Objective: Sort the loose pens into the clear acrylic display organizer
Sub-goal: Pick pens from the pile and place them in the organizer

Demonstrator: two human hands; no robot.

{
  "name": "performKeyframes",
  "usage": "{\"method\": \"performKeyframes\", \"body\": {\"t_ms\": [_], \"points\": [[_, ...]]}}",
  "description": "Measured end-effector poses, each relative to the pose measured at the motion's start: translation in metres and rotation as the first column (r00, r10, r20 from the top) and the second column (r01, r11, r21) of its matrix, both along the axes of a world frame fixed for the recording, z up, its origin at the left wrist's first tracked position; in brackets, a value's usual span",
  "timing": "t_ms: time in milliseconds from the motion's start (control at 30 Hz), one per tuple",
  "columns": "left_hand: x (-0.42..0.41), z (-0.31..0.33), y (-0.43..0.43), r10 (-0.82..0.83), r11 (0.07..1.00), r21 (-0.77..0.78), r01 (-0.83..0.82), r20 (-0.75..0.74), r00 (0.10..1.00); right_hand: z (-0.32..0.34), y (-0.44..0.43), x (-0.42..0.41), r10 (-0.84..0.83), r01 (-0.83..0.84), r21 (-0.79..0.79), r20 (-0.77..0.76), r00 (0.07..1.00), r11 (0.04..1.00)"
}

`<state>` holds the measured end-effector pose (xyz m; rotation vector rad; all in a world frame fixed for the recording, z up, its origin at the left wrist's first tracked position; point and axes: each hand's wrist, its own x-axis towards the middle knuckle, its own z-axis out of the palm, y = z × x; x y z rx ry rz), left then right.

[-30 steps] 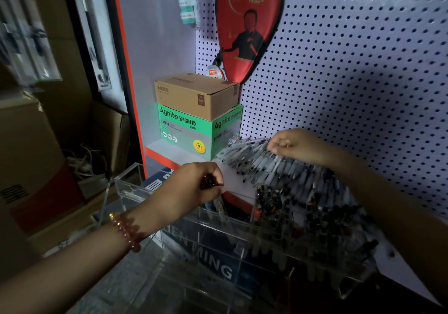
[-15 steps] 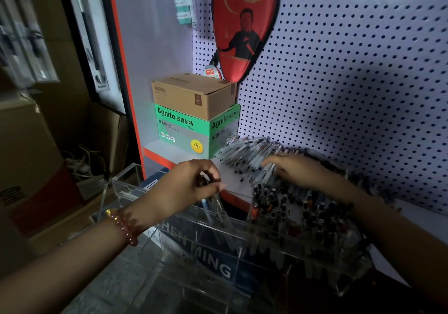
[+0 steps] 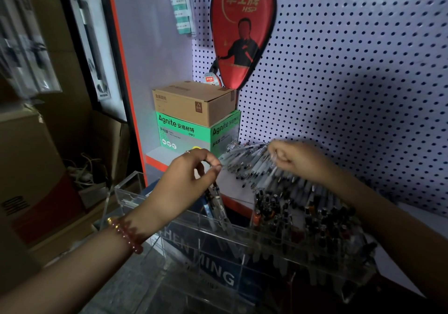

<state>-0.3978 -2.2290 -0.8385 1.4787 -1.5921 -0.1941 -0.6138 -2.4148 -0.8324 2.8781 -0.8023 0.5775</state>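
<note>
The clear acrylic organizer (image 3: 135,193) stands low in front of the shelf, its right compartments packed with upright pens (image 3: 303,214). My left hand (image 3: 184,180), with a bead bracelet on the wrist, pinches the top ends of a few pens (image 3: 218,207) that slant down into a middle compartment. A heap of loose white-barrelled pens (image 3: 249,165) lies on the white shelf behind the organizer. My right hand (image 3: 295,161) is curled on top of that heap and grips pens from it.
A brown carton (image 3: 194,102) sits on a green Agnite box (image 3: 184,131) at the shelf's left end. A red racket cover (image 3: 242,30) hangs on the white pegboard (image 3: 363,71). Cardboard boxes (image 3: 29,168) and cables lie on the floor at left.
My left hand has lifted a little, still pinching its pens in the compartment. My right hand went from lying flat on the heap to curling round pens and rising.
</note>
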Motion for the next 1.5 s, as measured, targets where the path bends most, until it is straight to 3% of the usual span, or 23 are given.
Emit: {"method": "performKeyframes", "body": {"t_ms": [133,233,333,433,500,567,600,700,767,833,967,1033,1133,1400,1500], "points": [[-0.004,0.006,0.000,-0.074,0.997,-0.039,0.069,-0.146,0.986,0.039,0.022,0.009,-0.037,0.039,0.000,0.343,0.939,0.999],[-0.012,0.014,0.003,-0.197,0.979,-0.047,0.197,-0.435,0.879,0.062,0.054,0.023,0.112,-0.144,0.029,0.488,0.865,0.989],[-0.021,0.021,0.006,-0.258,0.959,-0.075,0.273,-0.629,0.734,0.065,0.088,0.034,0.279,-0.336,0.061,0.431,0.858,0.940],[-0.026,0.024,0.007,-0.290,0.950,-0.129,0.285,-0.702,0.651,0.063,0.104,0.041,0.387,-0.443,0.166,0.288,0.876,0.881],[-0.025,0.025,0.007,-0.285,0.956,-0.146,0.256,-0.680,0.676,0.065,0.104,0.042,0.410,-0.450,0.414,0.186,0.893,0.791],[-0.024,0.027,0.008,-0.244,0.970,-0.134,0.205,-0.607,0.757,0.066,0.096,0.040,0.407,-0.417,0.608,0.164,0.898,0.676],[-0.025,0.027,0.008,-0.218,0.976,-0.121,0.182,-0.574,0.789,0.064,0.090,0.040,0.382,-0.416,0.619,0.196,0.903,0.666],[-0.027,0.029,0.010,-0.160,0.987,-0.064,0.151,-0.551,0.819,0.046,0.059,0.035,0.239,-0.314,0.515,0.207,0.949,0.798],[-0.028,0.027,0.009,-0.155,0.986,-0.036,0.164,-0.567,0.809,0.027,0.038,0.026,0.167,-0.130,0.490,-0.032,0.985,0.862],[-0.027,0.024,0.009,-0.155,0.984,-0.014,0.179,-0.575,0.803,0.014,0.025,0.017,0.105,0.054,0.512,-0.277,0.955,0.857],[-0.024,0.022,0.009,-0.158,0.981,-0.002,0.192,-0.576,0.802,0.011,0.018,0.015,0.113,0.215,0.517,-0.530,0.841,0.828],[-0.024,0.022,0.010,-0.147,0.983,0.003,0.181,-0.574,0.806,0.008,0.020,0.016,0.127,0.305,0.565,-0.598,0.791,0.767],[-0.024,0.022,0.011,-0.127,0.986,0.014,0.164,-0.568,0.813,0.002,0.021,0.014,0.115,0.342,0.604,-0.589,0.800,0.720],[-0.026,0.025,0.017,-0.118,0.989,0.011,0.148,-0.551,0.826,0.007,0.023,0.015,-0.030,0.270,0.514,-0.428,0.904,0.814],[-0.027,0.024,0.019,-0.113,0.989,0.017,0.147,-0.556,0.824,0.022,0.025,0.011,-0.115,0.245,0.520,-0.270,0.956,0.818]]}}
